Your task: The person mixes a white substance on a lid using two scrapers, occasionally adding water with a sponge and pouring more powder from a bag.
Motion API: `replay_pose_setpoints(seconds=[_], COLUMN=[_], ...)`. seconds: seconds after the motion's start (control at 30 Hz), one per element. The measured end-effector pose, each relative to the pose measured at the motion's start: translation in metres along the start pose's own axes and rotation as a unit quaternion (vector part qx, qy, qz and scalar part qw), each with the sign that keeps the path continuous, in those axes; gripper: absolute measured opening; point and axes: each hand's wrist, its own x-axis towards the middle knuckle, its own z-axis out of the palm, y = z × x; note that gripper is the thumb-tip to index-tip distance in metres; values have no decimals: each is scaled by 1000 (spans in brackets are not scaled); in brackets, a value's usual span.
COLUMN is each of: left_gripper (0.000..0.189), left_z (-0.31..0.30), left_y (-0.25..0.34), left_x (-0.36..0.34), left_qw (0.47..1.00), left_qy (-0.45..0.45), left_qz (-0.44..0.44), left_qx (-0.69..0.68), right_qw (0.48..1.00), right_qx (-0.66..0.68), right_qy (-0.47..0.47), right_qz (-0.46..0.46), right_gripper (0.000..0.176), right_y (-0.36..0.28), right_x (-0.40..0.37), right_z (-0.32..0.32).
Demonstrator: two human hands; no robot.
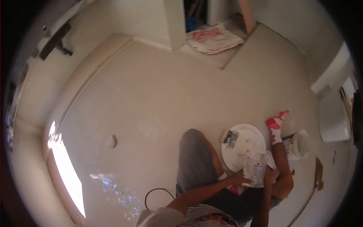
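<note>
The clear bottle [252, 166] is over the person's lap, just by the round white lid [245, 140], and its label is too small to read. The left hand [236, 178] curls its fingers around the bottle. The right hand [270, 174] is at the other side, its fingers too blurry to tell.

The plastic bottle [254, 171] sits between the left hand [237, 178] and right hand [270, 175], before the lid [247, 140], with the bucket [299, 144] right of the lid.

Floor [151, 94]: open across the middle and out to the far wall.
Obstacles:
- Near edge: round white lid [245, 142]; clear bottle [254, 170] over its near rim, gripped by left hand [237, 178] and right hand [270, 176].
- Right of the lid: socked foot [276, 126], white bucket [300, 143].
- Left of the lid: bent knee [194, 151], small lump [111, 141].
- Far corner: sacks [213, 38].
</note>
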Motion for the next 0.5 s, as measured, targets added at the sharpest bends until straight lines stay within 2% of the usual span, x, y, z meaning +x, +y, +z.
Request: replay_pose_setpoints(seconds=[0.03,0.07,0.13,0.17,0.23,0.3,0.4,0.47,0.5], left_gripper=[70,65,61,61,56,55,54,55,56], left_z=[-1,2,1,0,-1,0,1,3,3], left_y=[14,29,19,19,19,22,36,36,34], left_x=[-3,-9,-6,-2,-5,-11,-9,-9,-9], left_qw=[998,999,999,998,997,997,998,998,997], left_qy=[-32,-18,-17,-45,-12,-15,-30,-43,-28], left_qz=[27,-3,-9,-18,12,-1,-13,-22,7], left_qx=[36,49,25,35,78,74,60,51,68], right_qw=[998,997,997,998,998,998,993,993,993], right_qx=[-52,17,19,20,6,-2,18,25,23], right_qy=[28,60,67,58,60,42,93,116,115], right_qz=[-32,-43,-17,2,30,53,66,12,15], right_gripper=[24,24,25,23,21,20,19,23,23], right_y=[1,-2,-22,-23,-24,-23,-17,-17,-15], right_x=[-1,1,3,3,3,-3,-4,-2,-1], right_z=[1,2,-3,-4,-8,-5,-2,-1,-1])
